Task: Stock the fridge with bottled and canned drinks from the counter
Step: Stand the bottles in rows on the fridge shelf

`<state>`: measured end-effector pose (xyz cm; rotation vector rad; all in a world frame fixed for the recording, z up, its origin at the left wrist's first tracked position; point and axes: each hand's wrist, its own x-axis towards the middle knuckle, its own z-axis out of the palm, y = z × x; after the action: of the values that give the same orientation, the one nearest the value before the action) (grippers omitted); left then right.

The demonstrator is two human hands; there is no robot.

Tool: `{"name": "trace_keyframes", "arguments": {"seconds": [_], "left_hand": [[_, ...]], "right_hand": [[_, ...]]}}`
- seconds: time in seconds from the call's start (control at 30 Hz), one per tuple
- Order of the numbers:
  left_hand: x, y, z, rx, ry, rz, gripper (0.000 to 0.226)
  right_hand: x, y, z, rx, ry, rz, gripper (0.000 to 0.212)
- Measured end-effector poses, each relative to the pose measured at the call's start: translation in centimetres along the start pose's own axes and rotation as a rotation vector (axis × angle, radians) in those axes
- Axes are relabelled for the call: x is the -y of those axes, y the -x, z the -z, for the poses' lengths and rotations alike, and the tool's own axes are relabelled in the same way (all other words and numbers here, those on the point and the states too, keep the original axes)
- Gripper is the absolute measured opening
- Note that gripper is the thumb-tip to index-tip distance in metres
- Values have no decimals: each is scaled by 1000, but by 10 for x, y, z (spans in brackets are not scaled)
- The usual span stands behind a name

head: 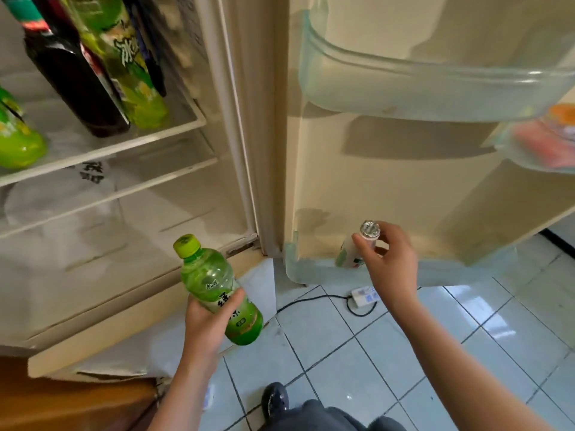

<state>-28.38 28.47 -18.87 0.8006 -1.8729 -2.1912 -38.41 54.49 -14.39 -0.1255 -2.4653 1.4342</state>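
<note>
- Green tea bottle (pixel 208 275), yellow-green cap on, is tilted in front of the open fridge's lower compartment, with its cap pointing up and away from the person.
- Left hand (pixel 207 320) grips this bottle around its lower label; the thumb lies across the front and the fingers wrap behind.
- Right hand (pixel 392 264) reaches to the open door, thumb and fingertips pinching the silvery top of a small white drink (pixel 346 256).
- That drink stands inside the bottom door rack (pixel 294 269), near its left end. It may be a slim can or a small bottle; blur makes it hard to tell.
- Higher on the door is a clear, curved upper door rack (pixel 404 85), and a rack at the far right edge (pixel 529 157) holds something pink and orange.
- Inside the fridge, a glass shelf (pixel 130 143) carries a dark bottle (pixel 77 88) with a green-labelled bottle (pixel 137 79) just beside it. Another green bottle (pixel 17 144) stands at the left edge.
- Below that shelf lies a white plastic bag (pixel 59 200) with dark print.
- On the tiled floor (pixel 466 353), a white power strip (pixel 364 295) with a black cable lies below the door, and a dark shoe (pixel 275 399) shows at the bottom.
</note>
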Motion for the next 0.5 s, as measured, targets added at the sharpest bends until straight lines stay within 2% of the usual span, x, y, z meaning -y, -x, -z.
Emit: {"name": "trace_keyframes", "arguments": {"seconds": [0.23,0.33,0.4,0.5], "left_hand": [[4,10,2,-2,11,35,43],[-1,18,6,-5,2,40,43],[-4,24,7,-30,-3,42,42],[-9,36,10,-75,-3,24,41]], "right_hand": [[-6,7,-5,128,29,20,22],[-2,9,-5,134,33,0,28],[1,14,-4,117,78,6,39],[14,27,-5,-17,114,113,49]]}}
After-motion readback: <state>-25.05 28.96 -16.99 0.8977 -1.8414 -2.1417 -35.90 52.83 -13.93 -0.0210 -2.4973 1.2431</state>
